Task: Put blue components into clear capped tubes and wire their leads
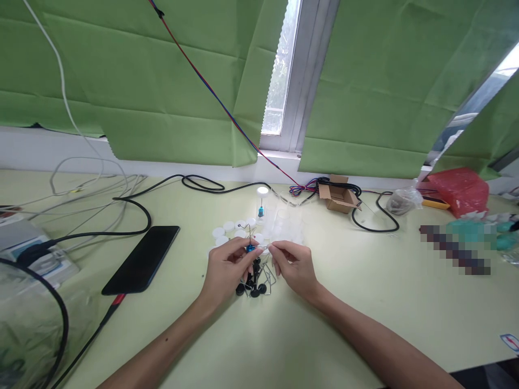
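Two pinches: left hand (pixel 225 265) holds blue piece (pixel 250 248), right hand (pixel 295 266) rod (pixel 261 247); corner label (pixel 510 341) unreadable.

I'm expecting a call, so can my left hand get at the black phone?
Probably yes: nothing sizeable stands between your left hand and the black phone, though its grip on the small blue part may need releasing.

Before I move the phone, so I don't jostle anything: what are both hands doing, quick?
Left hand: closed, holding a small blue piece.
Right hand: closed, pinching the end of a thin metal rod.
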{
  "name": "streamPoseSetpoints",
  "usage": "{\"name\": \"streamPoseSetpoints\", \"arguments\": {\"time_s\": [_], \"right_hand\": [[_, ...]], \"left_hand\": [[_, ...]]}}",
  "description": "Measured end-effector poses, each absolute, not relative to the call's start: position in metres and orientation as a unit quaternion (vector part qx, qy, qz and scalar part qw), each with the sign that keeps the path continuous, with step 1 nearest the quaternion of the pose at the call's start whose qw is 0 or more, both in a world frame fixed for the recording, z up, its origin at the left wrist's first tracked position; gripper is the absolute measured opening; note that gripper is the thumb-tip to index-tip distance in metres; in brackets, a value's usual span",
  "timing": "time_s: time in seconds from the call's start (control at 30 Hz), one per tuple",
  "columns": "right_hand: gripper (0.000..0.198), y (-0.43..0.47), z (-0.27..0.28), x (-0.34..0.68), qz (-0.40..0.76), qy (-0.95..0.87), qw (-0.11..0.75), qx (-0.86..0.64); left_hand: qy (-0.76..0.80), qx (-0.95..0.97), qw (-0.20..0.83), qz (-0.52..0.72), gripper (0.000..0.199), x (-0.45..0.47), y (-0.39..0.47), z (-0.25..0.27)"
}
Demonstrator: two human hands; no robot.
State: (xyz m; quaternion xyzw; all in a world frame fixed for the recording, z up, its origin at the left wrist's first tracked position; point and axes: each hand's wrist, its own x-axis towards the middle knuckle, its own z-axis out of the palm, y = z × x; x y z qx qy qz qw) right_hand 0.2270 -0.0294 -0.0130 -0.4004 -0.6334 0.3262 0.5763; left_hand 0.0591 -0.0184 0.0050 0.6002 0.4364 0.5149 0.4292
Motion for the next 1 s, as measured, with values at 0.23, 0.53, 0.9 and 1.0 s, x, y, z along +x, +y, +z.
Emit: {"name": "streamPoseSetpoints", "arguments": {"time_s": [0.23, 0.53, 0.9, 1.0], "right_hand": [[0.022, -0.032, -0.005, 0.225, 0.406, -0.593, 0.578, -0.386], [0.028, -0.028, -0.005, 0.224, 0.493, -0.530, 0.573, -0.384], [0.020, -0.027, -0.023, 0.226, 0.335, -0.646, 0.584, -0.360], [0.025, -0.024, -0.027, 0.229, 0.232, -0.699, 0.582, -0.345]], "left_hand": [[0.435, 0.609, 0.422, 0.513, 0.019, 0.059, -0.019, 0.007], [0.429, 0.621, 0.422, 0.501, 0.019, 0.058, -0.017, 0.002], [0.471, 0.580, 0.462, 0.478, 0.026, 0.058, -0.016, 0.008], [0.467, 0.578, 0.468, 0.478, 0.027, 0.059, -0.015, 0.008]]}}
